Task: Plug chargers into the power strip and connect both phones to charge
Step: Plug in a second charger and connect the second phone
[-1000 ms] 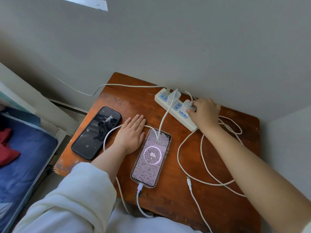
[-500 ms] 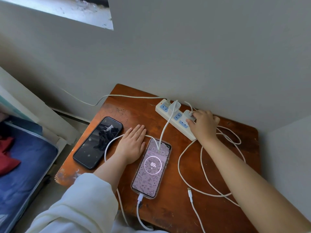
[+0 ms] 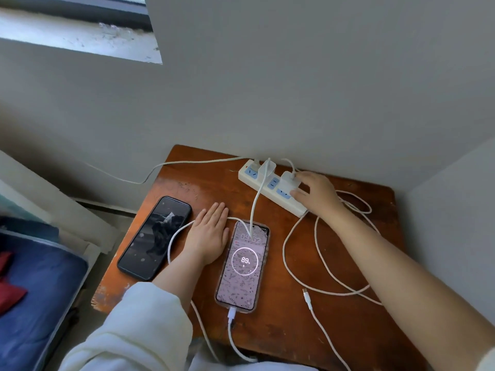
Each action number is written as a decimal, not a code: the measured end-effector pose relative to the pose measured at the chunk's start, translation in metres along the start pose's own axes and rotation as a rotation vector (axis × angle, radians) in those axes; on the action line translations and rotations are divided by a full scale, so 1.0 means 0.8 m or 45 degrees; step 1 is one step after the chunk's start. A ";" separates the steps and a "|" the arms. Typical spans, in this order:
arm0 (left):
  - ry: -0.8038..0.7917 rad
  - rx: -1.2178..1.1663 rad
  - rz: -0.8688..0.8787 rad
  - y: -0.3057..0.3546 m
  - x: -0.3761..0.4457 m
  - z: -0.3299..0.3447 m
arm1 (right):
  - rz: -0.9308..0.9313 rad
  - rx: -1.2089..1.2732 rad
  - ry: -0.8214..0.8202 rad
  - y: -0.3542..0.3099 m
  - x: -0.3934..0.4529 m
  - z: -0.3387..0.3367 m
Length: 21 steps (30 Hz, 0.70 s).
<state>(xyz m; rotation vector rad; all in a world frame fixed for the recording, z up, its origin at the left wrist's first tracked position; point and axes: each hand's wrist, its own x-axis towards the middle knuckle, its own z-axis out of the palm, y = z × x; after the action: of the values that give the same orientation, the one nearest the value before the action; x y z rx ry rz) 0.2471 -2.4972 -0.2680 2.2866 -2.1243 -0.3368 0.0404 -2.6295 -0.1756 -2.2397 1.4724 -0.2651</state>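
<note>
Second charger [image 3: 289,180] now sat in the strip [image 3: 270,187], right hand [image 3: 318,194] loosening its pinch, left hand [image 3: 209,236] flat, dark phone [image 3: 155,238] still unplugged.

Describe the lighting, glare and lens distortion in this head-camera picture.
Head view: soft, even daylight with faint shadows; the dark phone mirrors the room as glare, while the lit phone reads 89 clearly. Wide-angle bending curves the wall edges and window sill. The right hand at the charger looks sharp.

Two phones [image 3: 154,238] [image 3: 243,266] lie before the power strip [image 3: 270,190] (against the wall).
</note>
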 end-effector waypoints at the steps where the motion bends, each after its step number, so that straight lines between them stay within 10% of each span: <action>1: 0.004 0.001 0.002 0.000 -0.001 0.000 | 0.003 0.070 0.033 0.005 -0.014 -0.003; 21: -0.069 -0.107 0.181 0.004 -0.029 -0.027 | 0.613 -0.307 -0.054 -0.007 -0.276 0.098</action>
<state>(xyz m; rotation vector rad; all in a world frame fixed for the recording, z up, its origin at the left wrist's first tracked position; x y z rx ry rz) 0.2461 -2.4780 -0.2430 2.0912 -2.2368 -0.4801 -0.0154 -2.4074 -0.2241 -1.9610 2.0471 0.1165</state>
